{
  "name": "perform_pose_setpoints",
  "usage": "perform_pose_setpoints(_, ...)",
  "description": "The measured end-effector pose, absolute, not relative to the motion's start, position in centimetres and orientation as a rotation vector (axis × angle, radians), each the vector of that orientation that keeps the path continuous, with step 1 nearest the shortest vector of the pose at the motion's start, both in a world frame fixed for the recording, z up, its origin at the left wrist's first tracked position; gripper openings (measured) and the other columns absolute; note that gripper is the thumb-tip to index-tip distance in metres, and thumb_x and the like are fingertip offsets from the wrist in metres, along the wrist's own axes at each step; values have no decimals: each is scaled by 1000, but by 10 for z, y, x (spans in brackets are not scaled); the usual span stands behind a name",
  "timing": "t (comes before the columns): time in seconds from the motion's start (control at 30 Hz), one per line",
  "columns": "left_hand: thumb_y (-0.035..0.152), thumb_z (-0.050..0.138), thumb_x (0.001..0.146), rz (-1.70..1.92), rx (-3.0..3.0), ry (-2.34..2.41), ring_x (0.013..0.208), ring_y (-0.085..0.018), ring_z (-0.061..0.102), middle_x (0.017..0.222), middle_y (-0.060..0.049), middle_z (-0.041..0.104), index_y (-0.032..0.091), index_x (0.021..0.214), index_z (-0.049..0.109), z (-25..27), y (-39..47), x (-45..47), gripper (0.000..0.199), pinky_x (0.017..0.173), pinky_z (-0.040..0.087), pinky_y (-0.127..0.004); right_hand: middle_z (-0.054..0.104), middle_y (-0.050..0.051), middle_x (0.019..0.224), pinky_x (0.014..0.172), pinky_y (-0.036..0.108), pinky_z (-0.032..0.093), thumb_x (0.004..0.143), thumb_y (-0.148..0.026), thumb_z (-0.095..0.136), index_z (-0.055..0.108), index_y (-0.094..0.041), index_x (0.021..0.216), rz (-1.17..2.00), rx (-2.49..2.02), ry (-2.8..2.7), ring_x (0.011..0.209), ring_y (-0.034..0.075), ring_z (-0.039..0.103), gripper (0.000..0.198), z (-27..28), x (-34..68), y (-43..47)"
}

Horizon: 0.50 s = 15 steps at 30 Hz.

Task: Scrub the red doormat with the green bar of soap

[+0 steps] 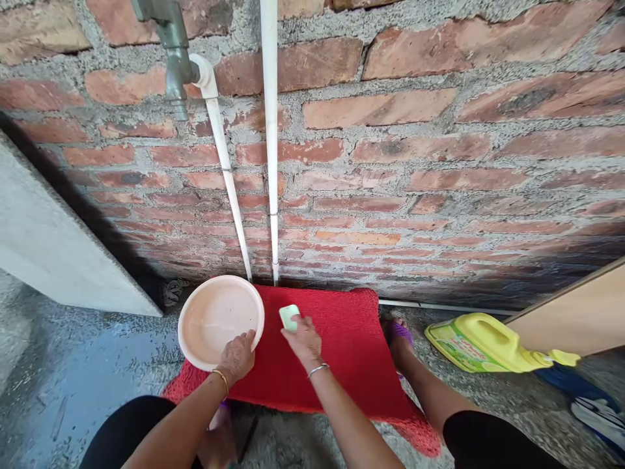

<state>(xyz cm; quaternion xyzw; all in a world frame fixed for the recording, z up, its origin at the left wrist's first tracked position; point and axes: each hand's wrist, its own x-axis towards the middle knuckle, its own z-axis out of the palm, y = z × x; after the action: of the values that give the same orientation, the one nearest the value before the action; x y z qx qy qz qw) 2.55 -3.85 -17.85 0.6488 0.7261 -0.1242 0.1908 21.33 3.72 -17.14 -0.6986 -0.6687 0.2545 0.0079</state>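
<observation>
Head view: my left hand point(237, 357) is gripping the pale pink basin point(217, 316) by its rim, beside my right hand point(303, 340), whose curled fingers are holding a pale green soap bar point(288, 316) over the red cloth point(359, 352).

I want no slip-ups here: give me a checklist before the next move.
1. Right hand has hold of the pale green bar: ok.
2. Left hand on the rim of the pale pink basin: ok.
3. Red cloth spread flat below the right hand: ok, though its ends droop.
4. Water in the basin: cannot tell.
5. Tap not running: ok, no stream shows.
6. Floor at the left dry: not ok, it looks wet.
</observation>
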Motion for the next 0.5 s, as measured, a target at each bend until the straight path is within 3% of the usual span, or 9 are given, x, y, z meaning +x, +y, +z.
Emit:
perform_pose_setpoints(0.23,18,38,93,-343,1754,1960,123,-25,60,142,-17,58,18,150,42,-159,-36,28,57,102,47,-38,59,11,126,95,34,43,85,-39,65,64,-27,120,768,-1996,-2390,112,25,61,37,-174,172,28)
perform_pose_setpoints(0.5,18,39,93,-349,1731,1962,126,-24,59,142,-16,59,18,150,42,-149,-36,31,57,104,46,-37,58,8,121,89,33,49,89,-48,56,60,-30,126,718,-2387,-2027,105,22,65,41,-170,297,37)
